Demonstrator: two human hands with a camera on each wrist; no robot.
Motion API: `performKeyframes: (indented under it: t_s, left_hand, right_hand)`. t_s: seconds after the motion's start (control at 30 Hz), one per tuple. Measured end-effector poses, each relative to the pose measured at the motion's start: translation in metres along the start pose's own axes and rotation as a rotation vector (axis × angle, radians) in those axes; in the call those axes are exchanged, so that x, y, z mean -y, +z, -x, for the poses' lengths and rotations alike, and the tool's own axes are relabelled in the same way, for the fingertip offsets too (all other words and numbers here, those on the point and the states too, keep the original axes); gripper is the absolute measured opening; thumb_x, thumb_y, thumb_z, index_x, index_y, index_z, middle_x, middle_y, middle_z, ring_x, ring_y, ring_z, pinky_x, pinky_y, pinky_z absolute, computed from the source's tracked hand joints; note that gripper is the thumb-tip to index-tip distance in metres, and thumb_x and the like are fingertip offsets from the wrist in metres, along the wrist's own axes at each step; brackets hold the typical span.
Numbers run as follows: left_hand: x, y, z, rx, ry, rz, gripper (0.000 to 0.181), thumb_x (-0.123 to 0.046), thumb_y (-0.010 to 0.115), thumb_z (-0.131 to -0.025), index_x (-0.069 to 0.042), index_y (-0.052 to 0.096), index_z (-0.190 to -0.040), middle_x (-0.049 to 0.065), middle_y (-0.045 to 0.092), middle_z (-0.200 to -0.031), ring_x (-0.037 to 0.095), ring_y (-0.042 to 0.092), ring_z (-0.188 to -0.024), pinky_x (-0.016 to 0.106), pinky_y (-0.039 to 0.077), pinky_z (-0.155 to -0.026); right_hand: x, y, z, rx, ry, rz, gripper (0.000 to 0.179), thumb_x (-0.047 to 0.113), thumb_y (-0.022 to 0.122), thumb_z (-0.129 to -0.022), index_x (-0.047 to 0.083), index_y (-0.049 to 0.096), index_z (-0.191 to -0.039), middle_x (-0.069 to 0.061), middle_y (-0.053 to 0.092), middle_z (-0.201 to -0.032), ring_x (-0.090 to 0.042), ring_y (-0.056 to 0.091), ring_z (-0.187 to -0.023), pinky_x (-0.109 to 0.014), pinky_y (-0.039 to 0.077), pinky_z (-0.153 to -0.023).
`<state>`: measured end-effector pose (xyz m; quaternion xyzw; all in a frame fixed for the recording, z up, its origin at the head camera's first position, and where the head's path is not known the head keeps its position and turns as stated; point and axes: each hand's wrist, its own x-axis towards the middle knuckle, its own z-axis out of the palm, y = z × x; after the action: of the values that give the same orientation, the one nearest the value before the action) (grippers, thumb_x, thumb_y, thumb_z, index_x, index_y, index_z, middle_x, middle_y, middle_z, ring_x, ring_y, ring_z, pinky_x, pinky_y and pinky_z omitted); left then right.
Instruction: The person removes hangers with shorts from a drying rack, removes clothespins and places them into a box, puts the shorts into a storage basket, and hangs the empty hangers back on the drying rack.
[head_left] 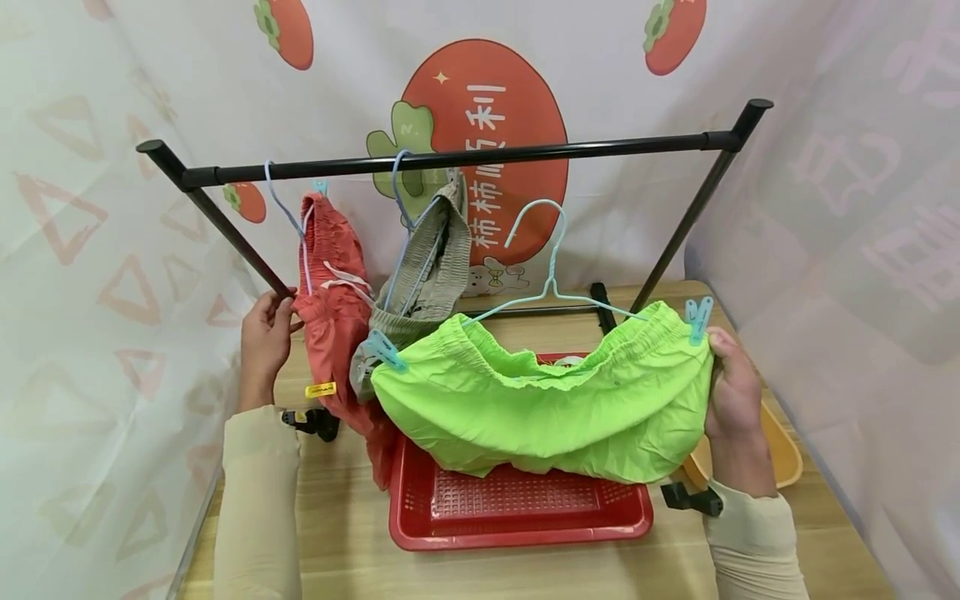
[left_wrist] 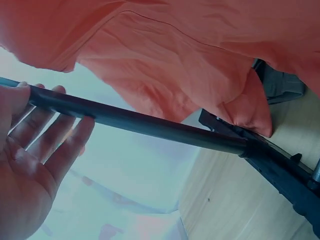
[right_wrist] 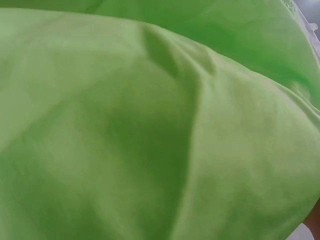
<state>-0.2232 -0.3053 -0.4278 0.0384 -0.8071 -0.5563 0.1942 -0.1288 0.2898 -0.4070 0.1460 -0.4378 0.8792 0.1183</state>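
Note:
My left hand (head_left: 266, 346) grips the slanting left post (left_wrist: 135, 125) of a black clothes rack, its thumb on one side and fingers on the other. My right hand (head_left: 733, 385) holds the right end of bright green shorts (head_left: 555, 417), just under a blue clothespin (head_left: 699, 320). Another blue clothespin (head_left: 386, 350) sits on their left end. A pale blue hanger (head_left: 552, 275) rises from the shorts' waistband, its hook below the rack's bar (head_left: 495, 157) and apart from it. In the right wrist view, green fabric (right_wrist: 150, 130) hides the fingers.
Red pants (head_left: 333, 325) and grey shorts (head_left: 427, 283) hang from the bar on blue hangers, left of the green shorts. Below stands a red basket (head_left: 521, 537), partly covered by them. A yellow container (head_left: 783, 450) is behind my right wrist.

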Motion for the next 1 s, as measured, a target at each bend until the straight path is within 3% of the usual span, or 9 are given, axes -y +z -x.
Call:
performKeyframes:
  t_s: [0.17, 0.27, 0.37, 0.47, 0.6, 0.7, 0.77, 0.83, 1.0]
  left_hand:
    - [-0.005, -0.004, 0.005, 0.036, -0.013, 0.002, 0.043, -0.014, 0.048, -0.110, 0.008, 0.048, -0.146, 0.023, 0.059, -0.135, 0.003, 0.061, -0.108, 0.020, 0.054, -0.086]
    - [-0.011, -0.007, 0.013, 0.001, -0.006, -0.040, 0.046, -0.019, 0.050, -0.109, 0.002, 0.046, -0.150, 0.025, 0.056, -0.141, 0.006, 0.059, -0.113, 0.018, 0.051, -0.087]
    - [-0.021, -0.011, 0.025, -0.099, 0.024, -0.104, 0.043, -0.021, 0.054, -0.108, -0.002, 0.053, -0.146, 0.017, 0.062, -0.134, 0.007, 0.058, -0.114, 0.019, 0.048, -0.087]
    - [-0.035, -0.015, 0.040, -0.237, 0.077, -0.110, 0.034, -0.018, 0.057, -0.105, 0.000, 0.064, -0.133, 0.005, 0.066, -0.119, 0.007, 0.058, -0.108, 0.020, 0.047, -0.085]
    - [-0.066, -0.016, 0.067, -0.402, 0.180, -0.025, 0.025, -0.010, 0.060, -0.102, 0.011, 0.070, -0.114, -0.010, 0.064, -0.103, 0.007, 0.059, -0.096, 0.019, 0.047, -0.079]
    - [-0.099, -0.010, 0.093, -0.454, 0.291, 0.040, 0.023, -0.003, 0.060, -0.100, 0.018, 0.068, -0.103, -0.009, 0.066, -0.097, 0.008, 0.060, -0.089, 0.018, 0.046, -0.075]
    - [-0.118, -0.005, 0.110, -0.448, 0.362, 0.084, 0.022, 0.001, 0.060, -0.098, 0.022, 0.066, -0.098, -0.003, 0.067, -0.093, 0.009, 0.060, -0.083, 0.019, 0.046, -0.073]
    - [-0.127, 0.001, 0.123, -0.409, 0.424, 0.135, 0.019, 0.005, 0.059, -0.096, 0.023, 0.065, -0.095, 0.001, 0.067, -0.090, 0.011, 0.059, -0.079, 0.019, 0.046, -0.071]
    - [-0.113, 0.013, 0.146, -0.269, 0.509, 0.200, 0.011, 0.016, 0.057, -0.092, 0.025, 0.062, -0.093, 0.009, 0.068, -0.089, 0.015, 0.059, -0.075, 0.018, 0.050, -0.072]
  right_hand:
    - [-0.001, -0.004, 0.001, -0.034, -0.001, 0.035, 0.041, 0.007, 0.024, -0.111, 0.001, 0.050, -0.080, -0.006, 0.050, -0.078, -0.013, 0.056, -0.072, -0.021, 0.051, -0.064]
    - [-0.002, -0.006, 0.003, -0.051, -0.001, 0.047, 0.041, 0.007, 0.025, -0.111, 0.000, 0.052, -0.081, -0.006, 0.052, -0.079, -0.013, 0.056, -0.073, -0.021, 0.051, -0.064]
    - [-0.003, -0.008, 0.004, -0.053, 0.005, 0.040, 0.041, 0.008, 0.025, -0.111, -0.001, 0.056, -0.085, -0.007, 0.055, -0.083, -0.014, 0.059, -0.076, -0.022, 0.052, -0.067]
    - [-0.005, -0.011, 0.004, -0.049, 0.015, 0.024, 0.041, 0.008, 0.025, -0.112, -0.002, 0.059, -0.091, -0.008, 0.058, -0.088, -0.015, 0.061, -0.081, -0.023, 0.054, -0.072]
    - [-0.006, -0.013, 0.006, -0.036, 0.023, 0.001, 0.041, 0.008, 0.023, -0.112, -0.001, 0.058, -0.093, -0.008, 0.057, -0.089, -0.015, 0.061, -0.082, -0.023, 0.054, -0.073]
    - [-0.006, -0.014, 0.006, -0.031, 0.026, -0.013, 0.041, 0.008, 0.022, -0.112, -0.001, 0.056, -0.091, -0.007, 0.056, -0.087, -0.015, 0.061, -0.080, -0.023, 0.054, -0.071]
    - [-0.006, -0.014, 0.007, -0.032, 0.027, -0.008, 0.041, 0.008, 0.022, -0.112, -0.001, 0.056, -0.091, -0.007, 0.055, -0.087, -0.014, 0.061, -0.080, -0.023, 0.054, -0.070]
    - [-0.006, -0.014, 0.008, -0.035, 0.027, -0.017, 0.041, 0.008, 0.022, -0.112, -0.002, 0.056, -0.091, -0.008, 0.056, -0.087, -0.015, 0.061, -0.080, -0.023, 0.054, -0.071]
    - [-0.008, -0.015, 0.009, -0.050, 0.032, 0.005, 0.040, 0.008, 0.024, -0.112, -0.003, 0.059, -0.093, -0.008, 0.056, -0.087, -0.015, 0.061, -0.079, -0.022, 0.054, -0.069]
